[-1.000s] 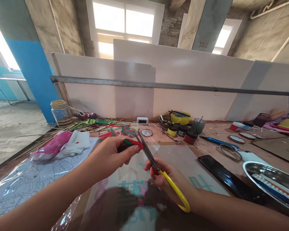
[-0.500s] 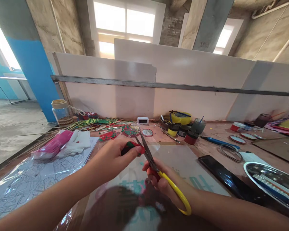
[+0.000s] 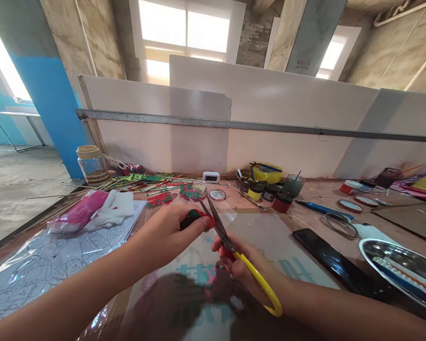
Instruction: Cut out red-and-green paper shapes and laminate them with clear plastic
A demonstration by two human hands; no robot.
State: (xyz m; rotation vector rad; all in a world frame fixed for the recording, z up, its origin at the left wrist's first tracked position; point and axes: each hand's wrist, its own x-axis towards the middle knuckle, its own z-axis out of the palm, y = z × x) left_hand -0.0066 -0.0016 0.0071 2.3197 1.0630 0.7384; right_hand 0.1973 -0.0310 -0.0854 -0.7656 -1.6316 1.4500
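My left hand point(image 3: 163, 237) pinches a small red and green painted cut-out point(image 3: 196, 217) between thumb and fingers, held above the table. My right hand point(image 3: 244, 267) grips yellow-handled scissors point(image 3: 234, 248), fingers through the loops. The blades are slightly apart and point up and away, their edges against the right end of the cut-out. A clear plastic sheet point(image 3: 270, 237) over printed paper lies on the table under both hands.
More painted cut-outs and thin sticks point(image 3: 156, 187) lie at the back left beside a glass jar point(image 3: 90, 166). Paint pots point(image 3: 270, 192) stand at back centre. A black phone point(image 3: 326, 258) and a metal tray point(image 3: 404, 265) lie right; a pink bag point(image 3: 78, 215) lies left.
The scissor blades have shifted slightly and closed in on the cut-out's edge. Both hands stay almost where they were; the view has drifted a little.
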